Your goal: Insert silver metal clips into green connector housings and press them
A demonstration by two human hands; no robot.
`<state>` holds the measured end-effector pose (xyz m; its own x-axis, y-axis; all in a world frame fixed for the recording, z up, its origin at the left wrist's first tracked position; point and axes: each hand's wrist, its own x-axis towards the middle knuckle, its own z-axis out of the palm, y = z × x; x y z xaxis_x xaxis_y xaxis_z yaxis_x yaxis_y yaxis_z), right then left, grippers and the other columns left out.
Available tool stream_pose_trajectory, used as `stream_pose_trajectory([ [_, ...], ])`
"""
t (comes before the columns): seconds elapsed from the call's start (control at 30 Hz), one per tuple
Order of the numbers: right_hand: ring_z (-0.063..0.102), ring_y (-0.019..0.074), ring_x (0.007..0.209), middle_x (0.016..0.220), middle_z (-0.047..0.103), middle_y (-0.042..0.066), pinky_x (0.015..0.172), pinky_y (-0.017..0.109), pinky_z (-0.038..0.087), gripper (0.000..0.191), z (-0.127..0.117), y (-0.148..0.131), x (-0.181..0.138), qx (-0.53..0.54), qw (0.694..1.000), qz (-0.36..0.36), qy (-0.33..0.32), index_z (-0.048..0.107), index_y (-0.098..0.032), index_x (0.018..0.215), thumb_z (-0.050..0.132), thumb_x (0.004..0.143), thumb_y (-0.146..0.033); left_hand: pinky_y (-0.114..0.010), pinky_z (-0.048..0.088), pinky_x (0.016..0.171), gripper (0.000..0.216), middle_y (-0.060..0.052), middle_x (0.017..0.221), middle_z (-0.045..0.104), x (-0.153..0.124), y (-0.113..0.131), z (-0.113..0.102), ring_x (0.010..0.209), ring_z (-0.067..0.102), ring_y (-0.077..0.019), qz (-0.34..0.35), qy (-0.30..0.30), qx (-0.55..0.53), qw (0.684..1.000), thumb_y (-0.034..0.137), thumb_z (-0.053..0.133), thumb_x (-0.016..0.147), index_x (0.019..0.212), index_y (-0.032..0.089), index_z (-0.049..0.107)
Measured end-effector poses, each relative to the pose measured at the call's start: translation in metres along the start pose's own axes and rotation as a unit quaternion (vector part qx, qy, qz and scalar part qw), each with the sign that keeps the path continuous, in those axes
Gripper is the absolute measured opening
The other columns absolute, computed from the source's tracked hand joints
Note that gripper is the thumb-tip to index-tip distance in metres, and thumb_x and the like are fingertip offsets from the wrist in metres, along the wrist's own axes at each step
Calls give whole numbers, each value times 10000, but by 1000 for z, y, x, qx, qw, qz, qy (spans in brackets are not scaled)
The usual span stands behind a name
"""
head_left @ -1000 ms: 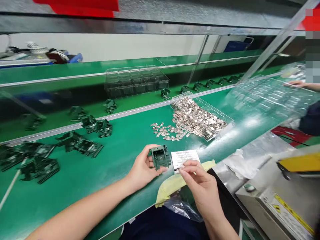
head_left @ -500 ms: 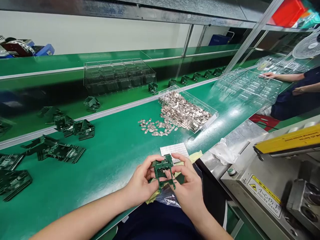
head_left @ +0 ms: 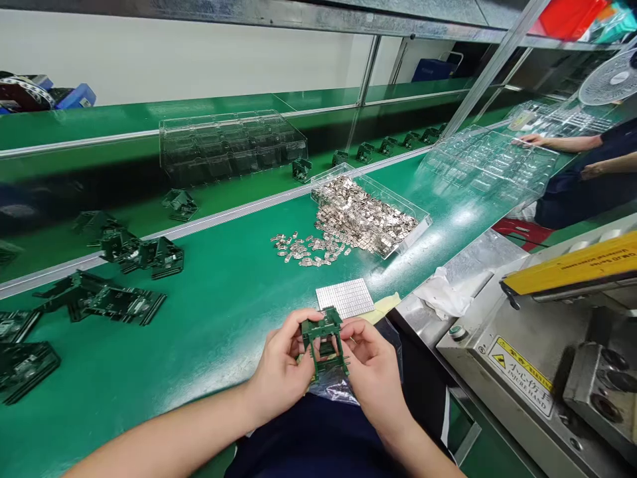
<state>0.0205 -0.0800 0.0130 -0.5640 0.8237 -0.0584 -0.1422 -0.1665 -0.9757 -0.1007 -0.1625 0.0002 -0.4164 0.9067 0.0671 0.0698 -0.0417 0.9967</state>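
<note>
Between my two hands is a green circuit-board frame (head_left: pixel 326 325), boxy with an open middle, held up near the bench's front edge. My left hand (head_left: pixel 286 362) grips its left side, thumb low and fingers behind. On the other side my right hand (head_left: pixel 373 358) has thumb and fingers closed at the frame's right edge; what its fingertips pinch is partly hidden. Just beyond the frame lies a white gridded block sheet (head_left: pixel 347 297), on a yellow cloth (head_left: pixel 385 307). Farther off, small silvery metal pieces (head_left: pixel 306 250) lie scattered on the green bench.
A clear tray (head_left: pixel 418 229) heaped with metal pieces stands ahead. Several circuit-board assemblies (head_left: pixel 124 302) lie at left, more along the back rail. Clear compartment trays (head_left: pixel 233 146) stand behind. At right are a press machine (head_left: pixel 527 358) and a co-worker's hand (head_left: pixel 532 139) on trays.
My right fingers have come down from above and closed in at the frame's right side. My left hand keeps its grip. The view has shifted slightly.
</note>
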Motion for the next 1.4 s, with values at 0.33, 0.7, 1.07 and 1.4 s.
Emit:
stream_pose_trajectory([
  [0.33, 555, 98, 663, 722, 619, -22, 630, 180, 462, 237, -15, 4, -14, 127, 990, 47, 49, 628, -189, 689, 857, 628, -180, -184, 418, 565, 227, 22, 765, 556, -2, 10, 18, 606, 476, -87, -28, -30, 18, 999, 208, 534, 877, 1100, 226, 496],
  [0.7, 551, 123, 739, 787, 612, -9, 659, 211, 471, 238, -43, 11, -22, 94, 989, 34, 111, 600, -193, 787, 789, 727, -323, -204, 450, 608, 269, 3, 847, 623, 28, 7, 28, 664, 557, -109, 46, -68, 141, 987, 163, 550, 810, 1072, 223, 535],
  [1.07, 631, 181, 741, 769, 700, 80, 678, 285, 492, 481, -70, 48, -14, 77, 980, 153, 106, 703, -130, 797, 838, 569, -532, -218, 317, 520, 357, 81, 570, 450, 108, -25, 63, 475, 403, -106, 68, 8, 250, 966, 113, 494, 782, 1117, 231, 523],
  [1.4, 638, 135, 644, 731, 705, 89, 633, 246, 497, 405, -60, 46, -10, 157, 959, 234, 30, 732, -92, 734, 856, 599, -453, -193, 295, 491, 344, 74, 645, 462, 83, -21, 67, 480, 349, -73, 54, -17, 223, 973, 112, 482, 804, 1132, 215, 484],
])
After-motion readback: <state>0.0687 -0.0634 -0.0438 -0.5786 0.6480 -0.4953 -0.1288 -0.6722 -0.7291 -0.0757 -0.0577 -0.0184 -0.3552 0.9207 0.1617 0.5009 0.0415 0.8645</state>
